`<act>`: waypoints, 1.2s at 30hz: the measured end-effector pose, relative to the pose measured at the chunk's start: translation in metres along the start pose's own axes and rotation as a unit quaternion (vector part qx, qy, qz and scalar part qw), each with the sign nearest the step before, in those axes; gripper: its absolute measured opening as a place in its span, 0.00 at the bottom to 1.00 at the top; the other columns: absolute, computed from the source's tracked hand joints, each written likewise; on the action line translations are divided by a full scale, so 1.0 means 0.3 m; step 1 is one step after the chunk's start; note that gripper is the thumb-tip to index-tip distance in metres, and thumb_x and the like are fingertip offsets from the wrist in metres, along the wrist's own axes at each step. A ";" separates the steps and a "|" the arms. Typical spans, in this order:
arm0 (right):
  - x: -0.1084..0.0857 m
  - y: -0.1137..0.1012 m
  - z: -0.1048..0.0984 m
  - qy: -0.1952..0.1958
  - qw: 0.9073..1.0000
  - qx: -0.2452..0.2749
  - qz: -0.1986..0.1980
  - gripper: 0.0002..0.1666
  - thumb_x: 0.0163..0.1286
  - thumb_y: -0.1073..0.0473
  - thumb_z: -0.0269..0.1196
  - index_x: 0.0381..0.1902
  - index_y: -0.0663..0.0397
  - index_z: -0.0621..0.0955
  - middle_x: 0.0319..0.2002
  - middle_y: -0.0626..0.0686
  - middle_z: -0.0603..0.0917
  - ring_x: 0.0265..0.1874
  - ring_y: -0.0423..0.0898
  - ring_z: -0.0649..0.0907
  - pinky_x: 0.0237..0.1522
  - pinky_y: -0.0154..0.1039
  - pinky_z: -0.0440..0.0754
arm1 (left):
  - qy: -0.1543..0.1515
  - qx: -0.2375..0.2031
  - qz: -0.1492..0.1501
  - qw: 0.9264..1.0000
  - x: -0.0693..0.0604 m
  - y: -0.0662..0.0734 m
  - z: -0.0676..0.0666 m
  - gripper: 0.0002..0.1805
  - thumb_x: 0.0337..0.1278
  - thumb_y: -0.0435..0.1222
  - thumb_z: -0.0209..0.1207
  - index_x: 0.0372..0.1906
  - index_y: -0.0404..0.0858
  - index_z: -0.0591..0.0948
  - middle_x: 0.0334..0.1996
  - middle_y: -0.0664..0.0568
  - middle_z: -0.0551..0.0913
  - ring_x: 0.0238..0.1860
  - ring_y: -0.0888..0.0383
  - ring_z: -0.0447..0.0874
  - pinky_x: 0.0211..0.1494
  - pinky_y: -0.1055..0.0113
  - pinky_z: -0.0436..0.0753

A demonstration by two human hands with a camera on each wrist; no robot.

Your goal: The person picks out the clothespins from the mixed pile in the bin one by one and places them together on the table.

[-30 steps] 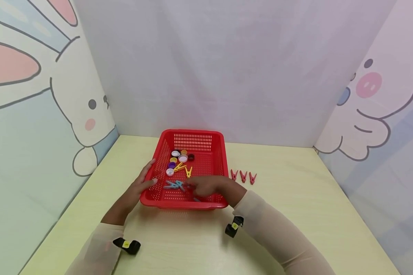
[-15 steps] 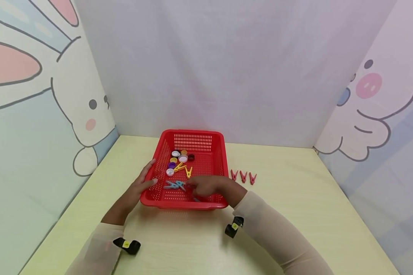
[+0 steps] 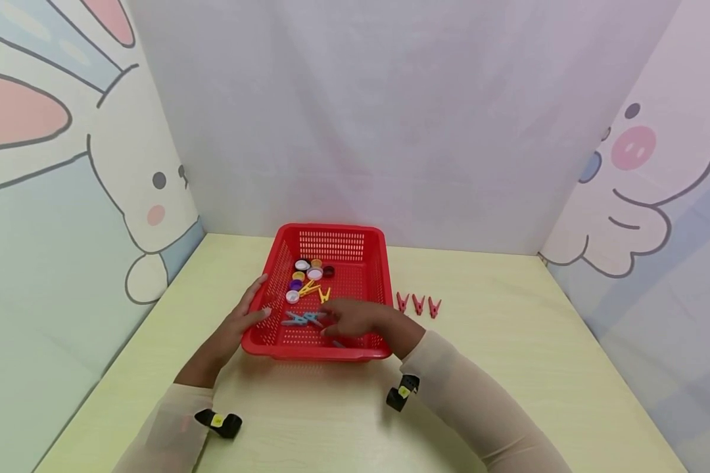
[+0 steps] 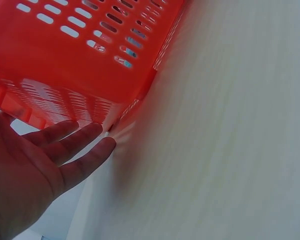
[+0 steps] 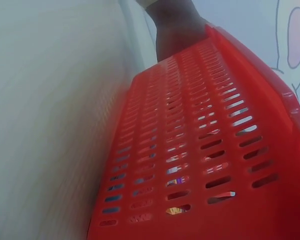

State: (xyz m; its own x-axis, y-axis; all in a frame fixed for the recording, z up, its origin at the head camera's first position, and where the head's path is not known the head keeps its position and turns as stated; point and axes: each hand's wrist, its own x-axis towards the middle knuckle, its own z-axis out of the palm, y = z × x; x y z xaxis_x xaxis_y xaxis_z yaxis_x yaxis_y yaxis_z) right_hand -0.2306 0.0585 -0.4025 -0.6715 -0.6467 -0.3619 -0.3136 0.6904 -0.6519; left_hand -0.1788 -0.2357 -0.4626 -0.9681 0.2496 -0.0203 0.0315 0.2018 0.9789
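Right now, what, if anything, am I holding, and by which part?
Your left hand holds the red perforated plastic basket by its left rim. Whether your right hand grips any blue plastic clips can't be told.

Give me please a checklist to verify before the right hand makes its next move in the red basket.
1. Red basket held: ok, left hand grips its left side.
2. Right hand inside, near blue clothespins: ok.
3. Right hand's grip on a clothespin: cannot tell, contact is hidden.
4. Nearest yellow clothespin fully visible: not ok, right hand covers its lower end.
5. Three red clothespins outside, right of basket: ok.
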 end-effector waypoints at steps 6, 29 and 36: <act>0.000 -0.008 0.007 0.069 0.998 -0.004 -0.009 0.38 0.67 0.59 0.78 0.73 0.53 0.79 0.65 0.53 0.85 0.66 0.52 0.82 0.66 0.54 0.89 | -0.001 0.000 -0.001 1.000 0.001 -0.002 0.002 0.53 0.76 0.38 0.60 0.91 0.60 0.40 0.86 0.36 0.54 0.77 0.30 0.69 0.59 0.56 0.93; -0.022 -0.038 0.008 0.228 0.968 0.075 -0.079 0.15 0.61 0.68 0.81 0.45 0.54 0.92 0.47 0.53 0.94 0.42 0.45 0.94 0.45 0.42 0.95 | -0.005 -0.003 -0.002 1.000 0.002 0.012 -0.003 0.53 0.76 0.37 0.60 0.91 0.60 0.40 0.86 0.36 0.54 0.78 0.29 0.68 0.60 0.53 0.93; -0.025 -0.034 0.002 0.233 0.964 0.073 -0.110 0.16 0.63 0.68 0.80 0.49 0.58 0.91 0.49 0.56 0.92 0.44 0.48 0.95 0.47 0.43 0.95 | -0.006 0.001 -0.002 1.000 0.006 0.006 -0.006 0.53 0.76 0.37 0.59 0.91 0.58 0.40 0.86 0.35 0.53 0.78 0.29 0.68 0.59 0.55 0.93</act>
State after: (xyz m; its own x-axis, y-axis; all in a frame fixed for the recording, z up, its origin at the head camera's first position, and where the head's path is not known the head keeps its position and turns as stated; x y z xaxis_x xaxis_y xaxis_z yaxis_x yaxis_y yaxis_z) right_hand -0.2219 0.0560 -0.3937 -0.8381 -0.5339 0.1120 -0.4084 0.4779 -0.7777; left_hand -0.1811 -0.2366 -0.4605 -0.9652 0.2600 -0.0268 0.0279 0.2045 0.9785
